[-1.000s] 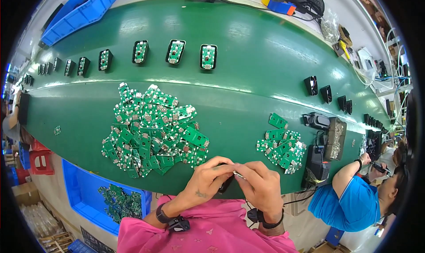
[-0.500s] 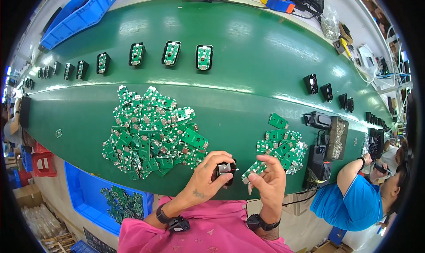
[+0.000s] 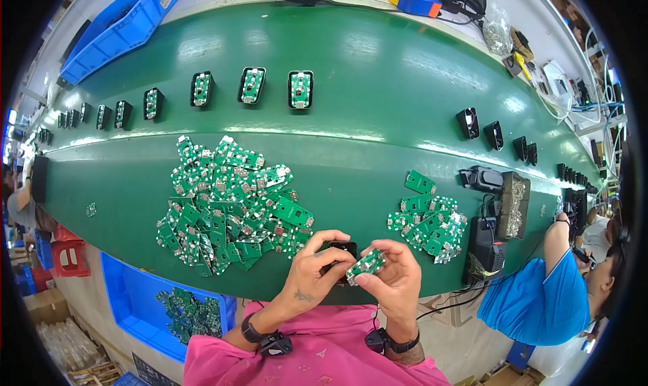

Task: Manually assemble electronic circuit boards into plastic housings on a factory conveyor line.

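Note:
Near the table's front edge, my left hand (image 3: 317, 270) is closed around a small black plastic housing (image 3: 343, 248), partly hidden by my fingers. My right hand (image 3: 395, 278) pinches a green circuit board (image 3: 365, 267) between thumb and fingers, right beside the housing's open side. How far the board sits in the housing, if at all, I cannot tell. A big heap of green circuit boards (image 3: 229, 207) lies to the left of my hands. Beyond my right hand is a smaller pile of boards (image 3: 432, 227).
Black housings with boards (image 3: 300, 89) stand in a row across the far left. More black housings (image 3: 468, 123) line the far right. A soldering-type station (image 3: 486, 247) and a parts tray (image 3: 514, 207) stand at right, near a person in blue (image 3: 540, 295). A blue bin (image 3: 128, 298) sits below.
My right hand has moved left, bringing the circuit board up against the black housing. My left hand still holds the housing, now more covered. The view has shifted slightly.

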`<action>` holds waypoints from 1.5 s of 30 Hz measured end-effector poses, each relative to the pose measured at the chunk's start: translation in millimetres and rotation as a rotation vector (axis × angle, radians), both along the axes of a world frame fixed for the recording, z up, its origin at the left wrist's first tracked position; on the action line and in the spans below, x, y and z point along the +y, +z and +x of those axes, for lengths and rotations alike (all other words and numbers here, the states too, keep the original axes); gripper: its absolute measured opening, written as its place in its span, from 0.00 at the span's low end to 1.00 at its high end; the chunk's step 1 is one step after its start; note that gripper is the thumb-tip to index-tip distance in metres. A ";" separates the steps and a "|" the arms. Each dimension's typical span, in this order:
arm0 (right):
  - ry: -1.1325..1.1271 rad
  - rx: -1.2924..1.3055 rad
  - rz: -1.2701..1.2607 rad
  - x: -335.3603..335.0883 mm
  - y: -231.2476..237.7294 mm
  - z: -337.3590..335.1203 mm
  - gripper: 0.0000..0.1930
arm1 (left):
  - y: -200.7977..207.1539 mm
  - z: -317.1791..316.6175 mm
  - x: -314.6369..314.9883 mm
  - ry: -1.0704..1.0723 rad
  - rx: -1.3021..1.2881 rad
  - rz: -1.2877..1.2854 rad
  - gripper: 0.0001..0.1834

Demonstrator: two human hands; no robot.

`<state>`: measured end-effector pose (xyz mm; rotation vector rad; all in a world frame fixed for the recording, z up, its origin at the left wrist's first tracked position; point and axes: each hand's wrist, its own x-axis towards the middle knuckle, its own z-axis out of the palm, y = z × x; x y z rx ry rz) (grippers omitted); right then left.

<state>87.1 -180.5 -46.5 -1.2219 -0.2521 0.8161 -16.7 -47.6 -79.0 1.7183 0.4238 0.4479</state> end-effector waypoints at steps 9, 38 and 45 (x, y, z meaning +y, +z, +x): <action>0.056 -0.421 -0.221 -7.5 -16.7 2.5 0.26 | 8.8 -0.4 -3.2 -0.045 0.101 -0.275 0.05; -0.101 -0.549 -0.204 -2.0 -5.8 -5.0 0.12 | 13.2 -0.6 -4.2 -0.012 0.077 -0.683 0.29; 0.012 -0.240 -0.183 0.4 -0.5 -4.8 0.08 | 16.4 1.1 -4.5 -0.077 0.114 -0.559 0.27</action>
